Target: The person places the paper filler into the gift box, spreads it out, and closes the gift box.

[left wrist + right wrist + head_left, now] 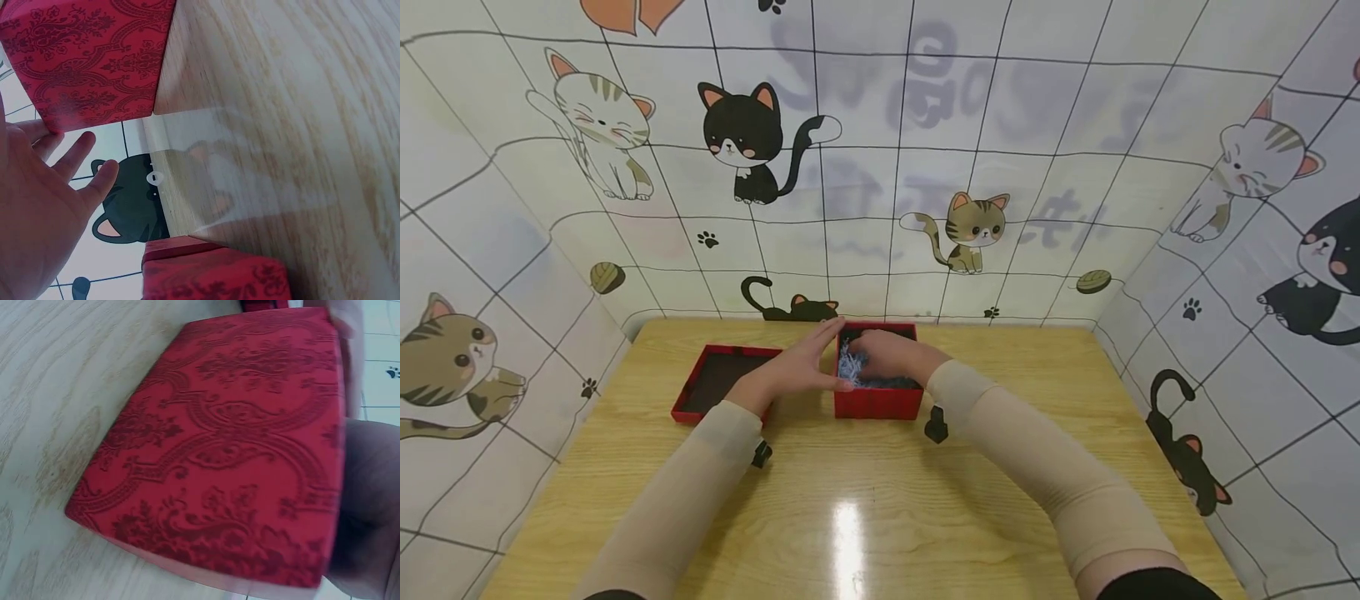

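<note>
A red patterned box [878,405] stands near the table's back edge with pale blue shredded filler [851,365] inside. My right hand [895,354] reaches over its right side into it, fingertips partly hidden among the filler; whether they grip anything cannot be told. Against the box's left side rests my left hand [801,362], fingers spread and straight. In the left wrist view that hand [47,194] touches the box [94,62]. The box wall [231,444] fills much of the right wrist view, with part of the right hand [369,500] behind it.
A red lid [688,415] with a dark inside lies on the wooden table [865,483], left of the box and partly behind the left hand. Cloth walls [865,183] printed with cats and grid lines stand behind the table and on both sides.
</note>
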### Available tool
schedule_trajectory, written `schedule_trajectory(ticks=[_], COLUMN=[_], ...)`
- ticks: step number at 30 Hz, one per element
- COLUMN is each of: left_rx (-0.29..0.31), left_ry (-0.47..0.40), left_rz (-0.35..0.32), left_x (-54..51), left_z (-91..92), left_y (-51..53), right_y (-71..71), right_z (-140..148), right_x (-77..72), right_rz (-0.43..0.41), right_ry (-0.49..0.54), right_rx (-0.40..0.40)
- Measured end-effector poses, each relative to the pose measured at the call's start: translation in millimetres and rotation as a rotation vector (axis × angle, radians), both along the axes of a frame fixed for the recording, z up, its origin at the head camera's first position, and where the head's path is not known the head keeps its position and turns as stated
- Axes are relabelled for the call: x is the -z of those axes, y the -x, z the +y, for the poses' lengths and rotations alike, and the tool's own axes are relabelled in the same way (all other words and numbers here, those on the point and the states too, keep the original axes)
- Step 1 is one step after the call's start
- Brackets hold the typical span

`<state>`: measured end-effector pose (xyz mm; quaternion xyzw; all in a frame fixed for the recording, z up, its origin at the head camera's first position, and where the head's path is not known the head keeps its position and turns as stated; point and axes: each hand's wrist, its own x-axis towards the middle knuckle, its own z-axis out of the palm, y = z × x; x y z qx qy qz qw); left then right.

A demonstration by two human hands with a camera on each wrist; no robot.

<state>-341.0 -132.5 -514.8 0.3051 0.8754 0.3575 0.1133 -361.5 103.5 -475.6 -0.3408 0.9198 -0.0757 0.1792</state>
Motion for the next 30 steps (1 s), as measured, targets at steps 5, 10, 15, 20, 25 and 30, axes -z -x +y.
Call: schedule_trajectory(ticks=[5, 10, 15, 20, 25, 30], left_rx=[0.005, 0.011, -0.011, -0.053, -0.126, -0.176], left_ry=[-0.012, -0.045, -0.073, -0.078, -0.037, -0.043], left_rz=[-0.022, -0.027, -0.023, 0.009, 0.071, 0.087], left_x=[1.4, -1.7, -8.5, -17.6, -22.2, -25.9], left_z=[-0.1, 2.3, -0.4, -16.3, -40.6, -68.0], left_y=[2.2, 1.4, -4.5, -11.9, -18.1, -24.9], right_y=[-4.3, -12.0, -19.9, -31.1, -42.3, -50.9], right_z=[7, 19, 31, 28, 11, -8], right_x=[-10.7, -28.5, -40.5, -44.8, -40.6, -31.2], right_rz=[0.017, 0.027, 0.039, 0.008, -0.078, -0.108], right_ry=[0.06, 0.141, 0.273, 0.443, 0.56, 0.625], right_rx=[-0.022, 0.015, 0.067, 0.077, 0.14, 0.178])
